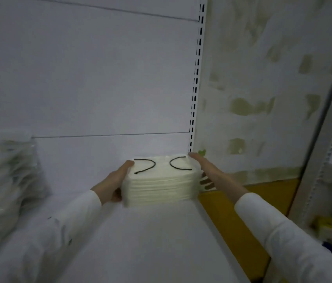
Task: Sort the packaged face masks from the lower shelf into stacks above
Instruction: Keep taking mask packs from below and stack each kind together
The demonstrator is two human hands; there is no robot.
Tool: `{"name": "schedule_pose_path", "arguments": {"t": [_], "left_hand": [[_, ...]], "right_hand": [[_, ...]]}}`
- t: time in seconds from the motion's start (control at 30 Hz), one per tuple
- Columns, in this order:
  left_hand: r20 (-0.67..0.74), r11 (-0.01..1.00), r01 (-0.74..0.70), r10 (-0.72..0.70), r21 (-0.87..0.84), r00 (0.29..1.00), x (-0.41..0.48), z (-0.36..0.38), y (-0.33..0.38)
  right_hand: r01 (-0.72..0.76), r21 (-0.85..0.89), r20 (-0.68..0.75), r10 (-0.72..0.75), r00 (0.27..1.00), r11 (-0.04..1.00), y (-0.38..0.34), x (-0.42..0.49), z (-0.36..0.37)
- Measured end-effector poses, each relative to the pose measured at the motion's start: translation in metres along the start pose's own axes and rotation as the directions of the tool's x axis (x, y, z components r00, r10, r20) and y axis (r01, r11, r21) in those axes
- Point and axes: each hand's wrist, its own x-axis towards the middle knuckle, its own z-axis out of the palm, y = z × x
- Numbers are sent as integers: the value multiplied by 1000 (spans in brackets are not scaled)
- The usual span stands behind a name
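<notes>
Entry. The stack of white packaged face masks with black ear loops (161, 180) sits on the white metal shelf (150, 231), close to its back right corner and just beside the slotted white upright (194, 88).

My left hand (116, 180) lies flat against the stack's left side, fingers straight. My right hand (206, 168) lies flat along the right side, as far as the blur allows. Neither curls round the stack — both press inward.

Judgement: the step in hand is squaring the stack.
- Hold the palms vertical and parallel.
- Press evenly from both sides so the lower packs do not bulge forward.
- Ease the stack toward the back edge without tipping the top pack.
- The loops on top lie loose — avoid snagging them.

A clear plastic bag of further packs (8, 176) rests at the shelf's left edge, well apart.
</notes>
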Motion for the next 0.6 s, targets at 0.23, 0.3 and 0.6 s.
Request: {"name": "schedule_pose_path", "arguments": {"t": [0.23,0.3,0.6], "left_hand": [[-5,998,29,-29,-60,1000,16,9,1],[-27,996,24,-27,-91,999,18,12,-1],[-92,971,-67,47,-231,995,-1,29,-13]], "right_hand": [[-98,165,240,56,969,981,8,25,12],[-81,133,244,46,969,988,9,23,10],[-61,204,192,21,981,977,12,14,13]]}}
